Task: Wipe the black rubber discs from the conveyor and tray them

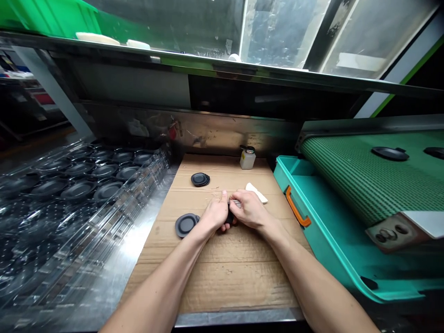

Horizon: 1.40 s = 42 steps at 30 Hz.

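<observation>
My left hand [217,212] is closed around a black round part [230,216], most of it hidden by the fingers. My right hand [249,209] is closed against the same part, its fingers curled round a small greyish item [237,203] too covered to name. Left of my hands, a flat black disc [186,225] with a raised ring and a side tab lies near my left wrist. Farther back sits a short stack of black discs [200,179]. Just beyond my right hand lies a white pad [257,193]. All rest on a cardboard sheet [236,282].
A white bottle with a dark cap [247,158] stands at the cardboard's back edge. Clear plastic trays [104,231] of black discs fill the left. To the right are a teal bin [326,245] with an orange handle and a green conveyor belt [350,171] carrying black discs.
</observation>
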Motion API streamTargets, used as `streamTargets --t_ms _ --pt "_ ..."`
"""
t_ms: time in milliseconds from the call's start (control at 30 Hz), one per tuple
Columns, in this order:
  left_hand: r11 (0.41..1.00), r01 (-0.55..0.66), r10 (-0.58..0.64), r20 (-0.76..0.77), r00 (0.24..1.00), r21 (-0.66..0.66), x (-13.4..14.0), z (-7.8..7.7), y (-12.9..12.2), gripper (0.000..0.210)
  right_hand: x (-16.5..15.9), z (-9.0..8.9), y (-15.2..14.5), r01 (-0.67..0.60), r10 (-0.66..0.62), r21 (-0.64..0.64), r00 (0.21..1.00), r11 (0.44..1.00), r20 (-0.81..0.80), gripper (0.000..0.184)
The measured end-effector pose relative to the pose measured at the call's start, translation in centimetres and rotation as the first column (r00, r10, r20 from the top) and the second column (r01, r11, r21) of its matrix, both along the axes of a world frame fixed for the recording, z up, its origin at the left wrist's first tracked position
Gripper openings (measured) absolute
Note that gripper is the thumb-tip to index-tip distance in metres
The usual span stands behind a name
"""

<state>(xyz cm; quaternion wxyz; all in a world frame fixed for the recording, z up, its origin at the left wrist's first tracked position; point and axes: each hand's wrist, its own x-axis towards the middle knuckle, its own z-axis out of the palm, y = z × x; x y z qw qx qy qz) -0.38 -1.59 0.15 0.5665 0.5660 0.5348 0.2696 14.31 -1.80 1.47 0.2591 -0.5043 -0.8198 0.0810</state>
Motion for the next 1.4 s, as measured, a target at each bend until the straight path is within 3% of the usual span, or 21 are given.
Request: streamTargets --t_ms 400,567,733,867,967,1133,1267,1400 --pt "1.000 0.004 -0.005 -0.031 1.000 -0.024 0.4 0.8 -0.3 0.084 0.8 1.0 -0.2 -0.024 0.029 -0.065 0.996 0.998 0.081 0.023" --pt "1.000 0.011 -0.012 -0.035 0.999 -0.021 0.4 0.9 -0.2 0.082 0.6 1.0 -0.1 -0.035 0.036 -0.039 0.999 0.999 0.031 0.023" --pt "0.999 0.002 -0.002 0.004 1.000 -0.054 0.6 0.8 -0.1 0.086 0.5 0.4 -0.1 0.065 -0.060 -0.107 0.997 0.992 0.050 0.023" --pt "0.972 -0.063 0.107 0.184 0.977 -0.228 0.1 1.4 0.7 0.082 1.5 -0.3 0.0 0.177 -0.179 -0.030 0.979 0.984 -0.098 0.023" --pt "0.902 -0.083 0.248 0.353 0.902 -0.424 -0.9 1.8 1.8 0.077 2.7 -0.5 0.1 0.304 -0.291 0.037 0.936 0.952 -0.201 0.027" --pt "0.826 -0.070 0.377 0.458 0.805 -0.559 -1.8 1.5 2.8 0.078 3.2 -0.6 -0.2 0.304 -0.306 -0.034 0.943 0.952 -0.128 0.029" --pt "0.850 -0.049 0.360 0.511 0.781 -0.525 -1.8 1.6 2.5 0.072 2.6 -0.6 -0.9 0.241 -0.246 -0.084 0.968 0.967 -0.046 0.027" --pt "0.950 -0.022 0.209 0.582 0.786 -0.312 -3.3 4.0 1.6 0.042 2.1 -0.9 -1.2 0.128 -0.127 -0.114 0.992 0.985 0.014 0.027"
